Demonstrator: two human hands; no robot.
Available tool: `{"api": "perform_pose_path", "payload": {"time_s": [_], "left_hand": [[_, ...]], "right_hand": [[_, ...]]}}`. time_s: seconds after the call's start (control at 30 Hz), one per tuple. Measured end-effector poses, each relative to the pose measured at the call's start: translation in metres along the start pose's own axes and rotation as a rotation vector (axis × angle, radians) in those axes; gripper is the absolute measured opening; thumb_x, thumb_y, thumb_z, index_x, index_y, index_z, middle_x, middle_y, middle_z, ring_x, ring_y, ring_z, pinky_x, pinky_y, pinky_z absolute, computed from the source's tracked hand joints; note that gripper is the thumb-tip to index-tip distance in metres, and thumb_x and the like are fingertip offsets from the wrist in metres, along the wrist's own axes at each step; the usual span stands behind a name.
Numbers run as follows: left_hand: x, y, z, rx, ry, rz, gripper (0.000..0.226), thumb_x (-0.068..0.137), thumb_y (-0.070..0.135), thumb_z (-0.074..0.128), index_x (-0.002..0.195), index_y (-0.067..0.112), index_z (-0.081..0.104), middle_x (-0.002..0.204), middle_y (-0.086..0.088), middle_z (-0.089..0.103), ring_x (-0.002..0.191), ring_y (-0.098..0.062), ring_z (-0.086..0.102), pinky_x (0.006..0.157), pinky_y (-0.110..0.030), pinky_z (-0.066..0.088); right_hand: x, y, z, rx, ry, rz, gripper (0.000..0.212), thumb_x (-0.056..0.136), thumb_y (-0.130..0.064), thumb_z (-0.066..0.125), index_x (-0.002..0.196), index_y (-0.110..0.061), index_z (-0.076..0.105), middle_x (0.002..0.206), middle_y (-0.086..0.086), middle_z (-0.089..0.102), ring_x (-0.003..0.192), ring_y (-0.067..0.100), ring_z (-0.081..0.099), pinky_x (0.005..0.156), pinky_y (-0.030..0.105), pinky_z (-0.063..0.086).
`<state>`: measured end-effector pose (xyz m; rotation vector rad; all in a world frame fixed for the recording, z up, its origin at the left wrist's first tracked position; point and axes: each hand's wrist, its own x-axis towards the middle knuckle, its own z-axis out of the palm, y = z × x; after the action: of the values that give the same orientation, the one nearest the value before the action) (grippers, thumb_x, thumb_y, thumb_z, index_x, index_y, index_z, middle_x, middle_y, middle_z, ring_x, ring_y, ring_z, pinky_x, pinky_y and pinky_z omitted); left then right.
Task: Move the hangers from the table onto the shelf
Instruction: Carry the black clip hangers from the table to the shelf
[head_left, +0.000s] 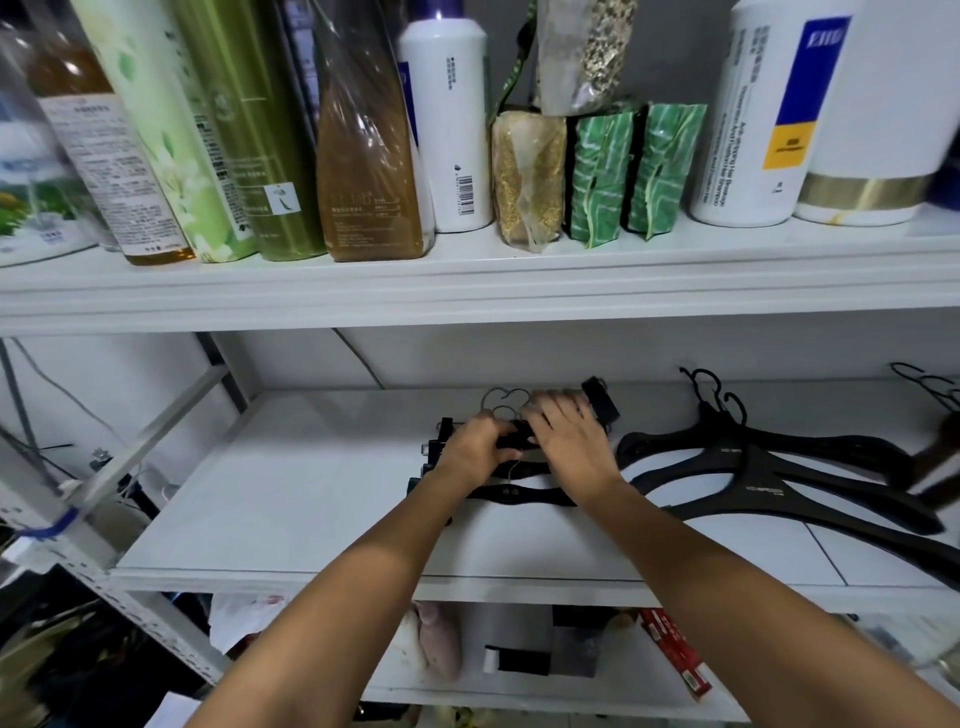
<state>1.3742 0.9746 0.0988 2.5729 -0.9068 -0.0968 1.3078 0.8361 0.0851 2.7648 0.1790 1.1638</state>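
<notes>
1. Centre of frame: both hands meet on a bundle of black clip hangers. It lies on the white middle shelf, towards the back.
2. Left hand: fingers curled round the bars, gripping. Right hand: laid over the top, fingers spread and blurred. Cannot tell whether they hook under or only press.
3. Judgement: the bundle is down on the board and is being squared up or let go.
4. Risk: the wire hooks, thin bright metal loops, poke out just behind the fingertips. One could catch a finger as the hands draw back and drag the bundle askew.
5. Risk: the bars sit stacked loose, their clip ends stepped at the left. Smooth hard plastic on a smooth painted board gives little friction, so a one-sided push would likely fan them out.
6. Risk: right of centre, black coat hangers lie just beside the bundle. They have broad curved shoulders in matte moulded plastic, with their hooks towards the back wall. A shove rightward could tangle the two piles.
7. Risk: the upper shelf hangs low over the wrists. Glossy bottles and crinkled green packets stand near its front edge. A knock from below might rock them.
</notes>
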Motion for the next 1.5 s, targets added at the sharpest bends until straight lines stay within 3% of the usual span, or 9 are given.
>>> {"api": "perform_pose_path", "payload": {"time_s": [0.17,0.33,0.5,0.7,1.03,1.17,1.23,1.33,1.5], "left_hand": [[-0.001,-0.012,-0.017,-0.309,0.227,-0.080,0.022,0.082,0.019,0.071,0.102,0.008,0.072,0.090,-0.005,0.069,0.080,-0.018,0.061,0.065,-0.021,0.042],[-0.008,-0.025,-0.035,-0.629,0.294,-0.207,0.027,0.084,0.013,0.069,0.110,0.004,0.069,0.090,-0.007,0.065,0.083,-0.016,0.057,0.070,-0.013,0.044],[-0.016,-0.037,-0.046,-0.749,0.199,-0.178,0.028,0.086,0.008,0.066,0.113,0.001,0.066,0.100,-0.009,0.065,0.094,-0.019,0.059,0.093,-0.033,0.049],[-0.020,-0.037,-0.069,-0.832,0.206,-0.161,0.020,0.092,0.006,0.057,0.110,0.001,0.063,0.085,-0.003,0.058,0.077,-0.011,0.055,0.055,-0.010,0.050],[-0.028,-0.044,-0.036,-1.183,0.133,-0.232,0.014,0.098,0.003,0.044,0.101,0.002,0.058,0.088,-0.008,0.065,0.066,-0.004,0.069,0.065,-0.016,0.057],[-0.029,-0.043,-0.016,-0.998,0.078,-0.404,0.028,0.099,0.020,0.047,0.076,0.009,0.058,0.057,0.002,0.066,0.041,-0.001,0.059,0.050,-0.017,0.050],[-0.034,-0.042,-0.008,-0.623,0.054,-0.376,0.035,0.099,0.029,0.047,0.072,0.011,0.059,0.054,0.001,0.064,0.045,-0.010,0.059,0.060,-0.027,0.051],[-0.040,-0.040,0.000,0.252,0.077,-0.068,0.029,0.100,0.033,0.039,0.105,0.013,0.060,0.102,-0.007,0.065,0.096,-0.024,0.061,0.080,-0.035,0.046],[-0.034,-0.064,0.029,0.363,-0.043,0.083,0.056,0.096,0.044,0.044,0.144,0.018,0.031,0.147,-0.003,0.034,0.135,-0.022,0.031,0.110,-0.033,0.028]], "right_hand": [[-0.008,-0.007,-0.007,0.092,0.036,0.036,0.056,0.062,-0.008,0.086,0.107,-0.011,0.054,0.108,0.011,0.057,0.093,0.024,0.050,0.075,0.035,0.057],[-0.012,-0.014,-0.005,0.518,-0.574,0.320,0.065,0.094,-0.042,0.053,0.146,-0.012,0.030,0.142,0.010,0.042,0.133,0.024,0.038,0.110,0.036,0.034],[-0.007,-0.041,0.007,0.874,-0.842,0.457,0.075,0.091,-0.046,0.057,0.152,-0.024,0.018,0.136,0.007,0.050,0.127,0.025,0.047,0.107,0.038,0.038],[0.012,-0.080,0.022,1.127,-0.758,0.583,0.069,0.087,-0.039,0.065,0.145,-0.017,0.035,0.122,0.011,0.059,0.114,0.025,0.057,0.100,0.035,0.045],[0.023,-0.048,0.014,0.692,-0.521,0.533,0.034,0.096,-0.039,0.050,0.117,-0.015,0.063,0.095,0.011,0.070,0.091,0.029,0.065,0.076,0.037,0.051],[0.013,-0.034,0.011,0.465,-0.575,0.442,0.035,0.099,-0.036,0.046,0.121,-0.012,0.060,0.110,0.012,0.067,0.103,0.031,0.062,0.080,0.035,0.047],[0.005,-0.030,0.011,0.359,-0.655,0.375,0.034,0.100,-0.035,0.042,0.120,-0.012,0.058,0.111,0.011,0.066,0.102,0.030,0.062,0.078,0.034,0.046],[-0.014,-0.025,0.013,0.292,-0.731,0.345,0.033,0.101,-0.034,0.041,0.119,-0.011,0.056,0.113,0.009,0.063,0.103,0.028,0.061,0.079,0.033,0.045],[-0.042,-0.029,0.023,0.240,-0.801,0.236,0.039,0.100,-0.035,0.042,0.130,-0.010,0.052,0.129,0.007,0.053,0.120,0.021,0.049,0.092,0.033,0.045]]}}
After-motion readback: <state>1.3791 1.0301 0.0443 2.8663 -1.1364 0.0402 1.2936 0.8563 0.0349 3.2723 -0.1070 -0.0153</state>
